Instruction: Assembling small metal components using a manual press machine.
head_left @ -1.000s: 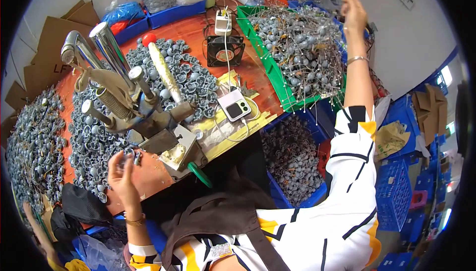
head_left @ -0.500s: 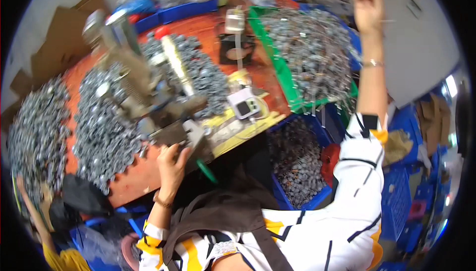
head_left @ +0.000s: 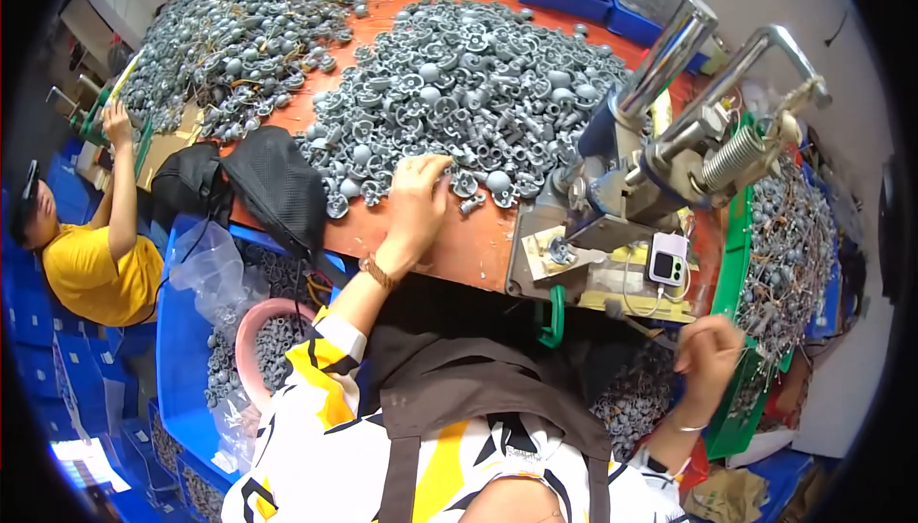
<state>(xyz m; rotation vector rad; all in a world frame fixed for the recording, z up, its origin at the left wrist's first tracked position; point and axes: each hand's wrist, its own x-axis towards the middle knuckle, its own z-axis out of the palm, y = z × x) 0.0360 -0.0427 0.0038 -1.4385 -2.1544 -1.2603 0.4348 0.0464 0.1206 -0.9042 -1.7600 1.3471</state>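
Note:
My left hand [head_left: 413,209] reaches to the near edge of a big heap of grey plastic parts [head_left: 478,74] on the orange-red tabletop. Its fingers curl at the parts; whatever they pinch is hidden. A small grey part [head_left: 469,204] lies just right of its fingertips. My right hand [head_left: 708,359] hovers in front of the table's right side, fingers loosely curled in, nothing visible in them. Between the hands stands a hand press [head_left: 660,155] with chrome bars and a coil spring. On its base sits one grey part [head_left: 561,250].
A green clamp [head_left: 553,317] hangs from the table edge. A white device [head_left: 666,259] trails a cable. At right, a green-sided bin [head_left: 738,236] holds wired parts. Another heap [head_left: 249,35] lies far left, beside a person in yellow [head_left: 105,265]. A black bag [head_left: 273,188] rests at the table edge.
My view has swung left. My right hand has come down from high above the wired parts to beside the table. My left hand has left the press for the grey heap.

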